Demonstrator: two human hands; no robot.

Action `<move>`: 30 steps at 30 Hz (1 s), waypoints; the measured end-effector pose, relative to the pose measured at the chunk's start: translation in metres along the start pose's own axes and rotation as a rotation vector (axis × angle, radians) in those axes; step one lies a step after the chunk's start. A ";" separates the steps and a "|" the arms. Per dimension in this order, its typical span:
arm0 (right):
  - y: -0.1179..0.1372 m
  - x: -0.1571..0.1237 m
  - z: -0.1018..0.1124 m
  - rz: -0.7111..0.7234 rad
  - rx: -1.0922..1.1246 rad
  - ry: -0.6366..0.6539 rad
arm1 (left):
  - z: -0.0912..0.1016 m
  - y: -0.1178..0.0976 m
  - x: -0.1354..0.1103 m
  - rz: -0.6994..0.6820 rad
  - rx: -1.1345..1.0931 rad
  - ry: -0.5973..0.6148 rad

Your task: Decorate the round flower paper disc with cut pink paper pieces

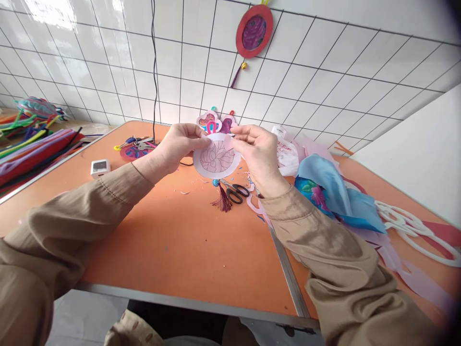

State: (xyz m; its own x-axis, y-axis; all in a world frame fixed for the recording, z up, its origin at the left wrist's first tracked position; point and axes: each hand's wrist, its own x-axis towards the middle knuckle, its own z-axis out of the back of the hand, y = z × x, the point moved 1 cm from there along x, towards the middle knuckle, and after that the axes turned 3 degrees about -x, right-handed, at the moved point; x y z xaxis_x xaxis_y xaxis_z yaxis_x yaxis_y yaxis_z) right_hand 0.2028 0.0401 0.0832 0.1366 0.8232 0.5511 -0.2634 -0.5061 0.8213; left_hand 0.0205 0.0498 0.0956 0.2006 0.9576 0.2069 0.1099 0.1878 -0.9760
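A round ornament (pixel 216 156) with a pale pink rim and a line-drawn flower in its middle is held up over the table. It has a pink loop (pixel 211 127) at its top, and a blue bead with a dark purple tassel (pixel 224 200) shows just below it. My left hand (pixel 172 146) is closed, thumb and fingers pinching its upper left edge. At the upper right edge my right hand (pixel 262 154) pinches too, with a bit of pale pink material between its fingertips. Black-handled scissors (pixel 236 193) lie on the table close to the tassel.
Paper scraps dot the orange table (pixel 173 245). Blue flowered cloth (pixel 324 192), a white plastic bag (pixel 288 156) and white cord (pixel 414 226) lie right. Keys (pixel 142 143), a small white device (pixel 100 167) and coloured strips (pixel 36 156) lie left. A red-rimmed ornament (pixel 254 31) hangs on the tiled wall.
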 end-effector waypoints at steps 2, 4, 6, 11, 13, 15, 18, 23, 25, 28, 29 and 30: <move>0.000 -0.001 0.000 0.006 -0.016 0.012 | 0.000 0.000 0.001 0.003 0.017 0.010; 0.001 -0.001 0.000 0.019 -0.016 0.022 | 0.000 0.000 0.001 0.008 0.039 0.008; 0.002 -0.002 -0.001 0.028 -0.002 0.031 | 0.000 -0.001 0.001 0.012 0.064 0.003; 0.003 -0.003 -0.002 0.012 0.011 0.039 | 0.000 0.000 -0.001 0.013 0.088 0.030; 0.002 -0.004 -0.002 0.011 0.006 0.052 | 0.001 0.000 0.000 0.012 0.094 0.038; 0.000 -0.004 -0.002 0.023 0.009 0.074 | 0.003 -0.001 0.000 0.015 0.101 0.029; 0.000 -0.006 -0.003 0.029 0.026 0.102 | 0.006 -0.008 0.000 0.043 0.108 0.033; 0.014 -0.005 0.002 -0.019 0.193 0.067 | 0.008 -0.035 -0.010 0.002 0.146 0.110; 0.019 -0.001 0.006 -0.048 0.272 0.038 | 0.008 -0.050 -0.018 -0.063 0.172 0.131; 0.014 0.000 0.003 -0.170 0.314 0.077 | 0.014 -0.072 -0.031 -0.215 0.206 0.090; 0.010 -0.004 -0.001 -0.232 0.321 0.121 | 0.018 -0.078 -0.034 -0.284 0.229 0.046; 0.005 -0.011 -0.008 -0.306 0.333 0.185 | 0.023 -0.084 -0.036 -0.349 0.272 -0.001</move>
State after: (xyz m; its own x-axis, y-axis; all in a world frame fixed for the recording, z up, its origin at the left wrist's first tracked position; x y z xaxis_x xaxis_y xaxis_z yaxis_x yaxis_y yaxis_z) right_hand 0.1926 0.0301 0.0798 -0.0202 0.9637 0.2664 0.0859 -0.2638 0.9608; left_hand -0.0186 0.0049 0.1684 0.1957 0.8269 0.5273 -0.0894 0.5505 -0.8301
